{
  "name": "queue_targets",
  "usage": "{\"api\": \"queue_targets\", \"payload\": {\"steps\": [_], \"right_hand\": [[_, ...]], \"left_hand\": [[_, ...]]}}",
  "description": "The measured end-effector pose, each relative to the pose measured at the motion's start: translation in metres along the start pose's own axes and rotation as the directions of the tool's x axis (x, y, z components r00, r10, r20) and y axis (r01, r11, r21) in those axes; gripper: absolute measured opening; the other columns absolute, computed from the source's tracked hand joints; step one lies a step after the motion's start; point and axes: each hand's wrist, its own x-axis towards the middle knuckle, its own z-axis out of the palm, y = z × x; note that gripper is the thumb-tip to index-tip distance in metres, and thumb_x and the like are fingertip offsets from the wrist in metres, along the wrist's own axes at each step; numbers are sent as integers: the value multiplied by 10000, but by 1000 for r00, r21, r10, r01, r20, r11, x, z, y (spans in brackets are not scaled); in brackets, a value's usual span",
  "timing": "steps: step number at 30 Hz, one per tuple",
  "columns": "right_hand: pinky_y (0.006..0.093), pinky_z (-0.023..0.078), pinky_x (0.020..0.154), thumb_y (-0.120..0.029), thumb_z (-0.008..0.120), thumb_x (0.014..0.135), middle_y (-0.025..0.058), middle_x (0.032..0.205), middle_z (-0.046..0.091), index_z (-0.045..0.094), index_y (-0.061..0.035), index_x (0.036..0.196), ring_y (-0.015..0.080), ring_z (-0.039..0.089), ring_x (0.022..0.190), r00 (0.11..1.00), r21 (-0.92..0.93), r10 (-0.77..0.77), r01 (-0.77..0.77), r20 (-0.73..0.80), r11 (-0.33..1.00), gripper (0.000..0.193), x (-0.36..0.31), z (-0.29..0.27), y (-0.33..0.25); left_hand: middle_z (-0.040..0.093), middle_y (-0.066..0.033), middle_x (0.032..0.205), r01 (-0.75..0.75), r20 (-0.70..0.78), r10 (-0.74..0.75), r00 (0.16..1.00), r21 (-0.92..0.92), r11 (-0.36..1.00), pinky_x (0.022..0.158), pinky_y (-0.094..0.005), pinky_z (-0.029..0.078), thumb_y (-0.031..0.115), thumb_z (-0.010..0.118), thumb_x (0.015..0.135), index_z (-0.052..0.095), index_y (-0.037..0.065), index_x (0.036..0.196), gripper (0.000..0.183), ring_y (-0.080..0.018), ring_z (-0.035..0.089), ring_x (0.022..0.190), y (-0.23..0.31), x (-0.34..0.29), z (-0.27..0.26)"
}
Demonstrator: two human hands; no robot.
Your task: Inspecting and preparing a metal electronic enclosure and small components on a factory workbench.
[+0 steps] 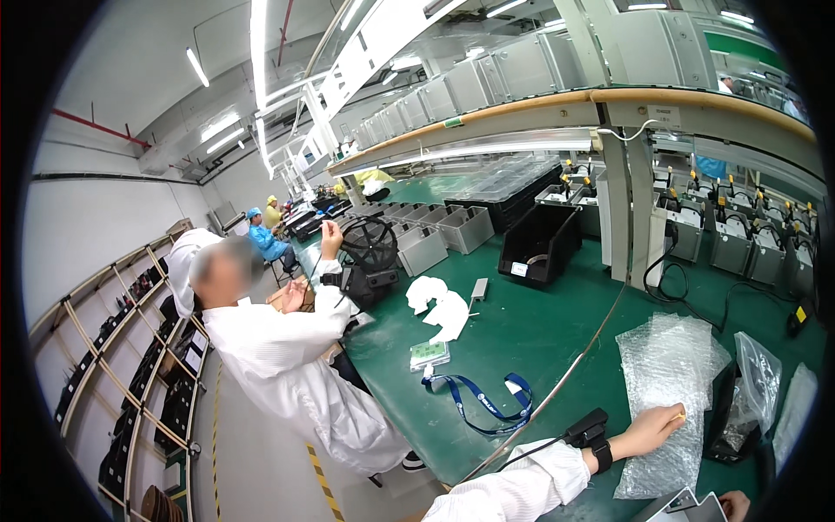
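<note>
1. The left hand (654, 428) lies flat, fingers together, gripping nothing, on a bubble-wrap sheet (665, 383) spread over the green tabletop (539, 331).
2. The right hand (735, 503) is barely visible at the lower edge; I cannot tell its grip.
3. A blue lanyard (483, 400) lies left of the sheet.

A sheet of clear bubble wrap (665, 391) lies flat on the green bench at the near right, a long, roughly rectangular piece running from near to far, its far edge a little ragged and its surface crinkled and shiny. The left hand (652, 428) rests on its left edge, fingers laid over the wrap. Just to the right lies a black object (726, 418) partly covered by a second piece of bubble wrap (758, 376). The right hand (735, 505) shows only at the near edge, beside a pale flat item (691, 506).
</note>
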Motion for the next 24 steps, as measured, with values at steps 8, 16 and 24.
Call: {"api": "queue_targets", "payload": {"steps": [8, 16, 24], "right_hand": [[273, 335, 432, -67, 698, 599, 75, 544, 472, 620, -20, 721, 169, 454, 455, 986, -35, 30, -37, -161, 999, 152, -24, 17, 51], [330, 439, 509, -252, 618, 820, 59, 732, 583, 605, -103, 935, 221, 570, 578, 999, -46, 4, -2, 47, 999, 188, -8, 6, 30], [365, 370, 513, -237, 566, 843, 55, 626, 484, 559, -94, 923, 238, 507, 592, 999, 31, -1, 0, 49, 1000, 165, -13, 10, 42]], "left_hand": [[542, -174, 698, 88, 120, -86, 989, -13, 996, 587, -435, 394, 275, 450, 923, 496, 64, 929, 216, -375, 541, 681, 18, 2, -3], [571, -85, 594, 153, 36, -152, 988, -54, 987, 501, -289, 423, 169, 525, 885, 556, -7, 857, 181, -153, 548, 522, 13, -6, -17], [410, -12, 580, 148, 117, -136, 984, -97, 984, 467, -275, 311, 257, 447, 945, 455, 56, 724, 299, -111, 356, 513, 25, -3, -17]]}}
